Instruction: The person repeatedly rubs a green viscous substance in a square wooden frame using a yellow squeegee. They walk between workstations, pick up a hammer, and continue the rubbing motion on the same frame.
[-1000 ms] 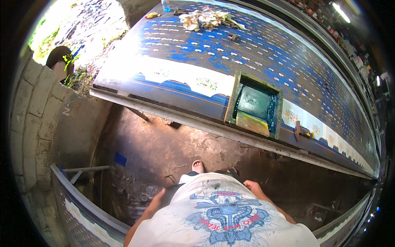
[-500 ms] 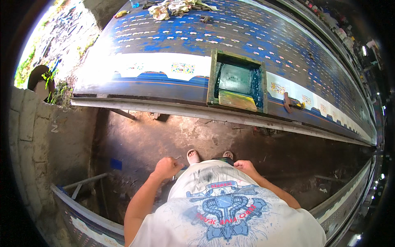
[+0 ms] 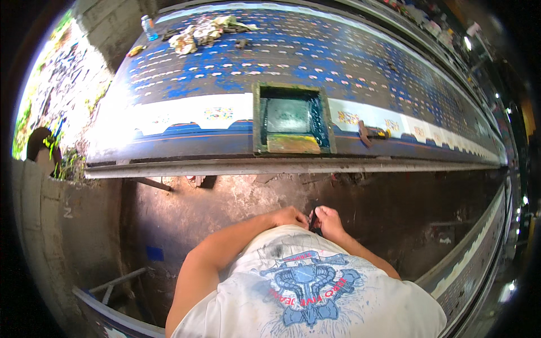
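Low in front of my white printed shirt [image 3: 307,281], my two hands are close together. My right hand [image 3: 329,221] is closed on a small, narrow dark thing [image 3: 314,218], whose kind I cannot make out. Right beside it, my left hand [image 3: 290,217] has its fingers curled, and what they hold, if anything, is hidden. Beyond my hands, a square frame [image 3: 259,121] with stained wooden sides stands at the near edge of the long table [image 3: 208,152]. Wet, dark green colour coats its inside, and a yellow-green stained board [image 3: 293,143] lies along its near side.
White pieces with coloured prints [image 3: 218,114] line the table's near side. A brown-handled tool [image 3: 364,134] lies right of the frame. Crumpled rags [image 3: 197,35] and a clear bottle [image 3: 149,28] are at the far left. A metal rail [image 3: 225,168] edges the table.
My hands have come together from either side of my body, and a dark thing now shows in the right one. The view has shifted, placing the table lower and further left.
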Demonstrator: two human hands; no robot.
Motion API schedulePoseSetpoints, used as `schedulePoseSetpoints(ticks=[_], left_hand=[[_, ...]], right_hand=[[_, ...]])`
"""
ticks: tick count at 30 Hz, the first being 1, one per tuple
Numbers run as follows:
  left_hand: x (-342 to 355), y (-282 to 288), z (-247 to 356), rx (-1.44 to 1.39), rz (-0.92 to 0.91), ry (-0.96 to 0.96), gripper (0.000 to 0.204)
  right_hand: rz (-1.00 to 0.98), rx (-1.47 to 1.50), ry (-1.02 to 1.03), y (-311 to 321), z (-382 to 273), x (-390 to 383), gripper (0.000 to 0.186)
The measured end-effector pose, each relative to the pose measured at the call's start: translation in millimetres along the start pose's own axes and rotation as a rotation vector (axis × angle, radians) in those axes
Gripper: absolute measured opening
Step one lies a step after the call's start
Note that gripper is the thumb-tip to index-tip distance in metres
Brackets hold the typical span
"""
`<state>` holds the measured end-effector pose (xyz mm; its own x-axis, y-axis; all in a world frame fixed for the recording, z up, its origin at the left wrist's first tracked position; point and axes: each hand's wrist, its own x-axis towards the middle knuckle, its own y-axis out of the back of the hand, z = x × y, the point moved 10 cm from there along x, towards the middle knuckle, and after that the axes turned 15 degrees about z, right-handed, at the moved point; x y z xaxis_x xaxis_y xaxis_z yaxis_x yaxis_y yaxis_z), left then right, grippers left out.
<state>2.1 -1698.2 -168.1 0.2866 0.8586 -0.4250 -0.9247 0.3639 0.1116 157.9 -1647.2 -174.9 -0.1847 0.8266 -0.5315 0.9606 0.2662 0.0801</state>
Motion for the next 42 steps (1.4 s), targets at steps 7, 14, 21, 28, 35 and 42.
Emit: schedulePoseSetpoints(ticks=[7,14,21,28,35,42], left_hand=[[29.2,-17.4,-12.8,-0.135,-0.042,0.021,0.027],[27.0,-21.2,13.6,-0.277,-0.107,0.066,0.041],[15.3,9.3,38.3,-0.109,0.102,0.008,0.035],[-62.5,28.9,179.4,0.596,0.393,-1.157,0.039],[-34.6,29.0,146.5,0.556,0.299,-0.965,0.031],[-19.8,42.0,114.6,0.35,0.432,-0.796,0.019]], right_hand=[[-0.043,0.496,-0.14,-4.3,-31.9,4.5,0.019],[-0.057,0.435,-0.123,2.2,-58.3,6.0,0.016],[0.005,0.022,0.109,-3.9,-97.1,21.7,0.019],[0.008,-0.126,0.191,-5.7,-117.5,28.3,0.019],[0.088,-0.395,0.375,-12.1,-118.1,11.5,0.027],[-0.048,-0.571,0.219,14.4,-90.9,-36.2,0.024]])
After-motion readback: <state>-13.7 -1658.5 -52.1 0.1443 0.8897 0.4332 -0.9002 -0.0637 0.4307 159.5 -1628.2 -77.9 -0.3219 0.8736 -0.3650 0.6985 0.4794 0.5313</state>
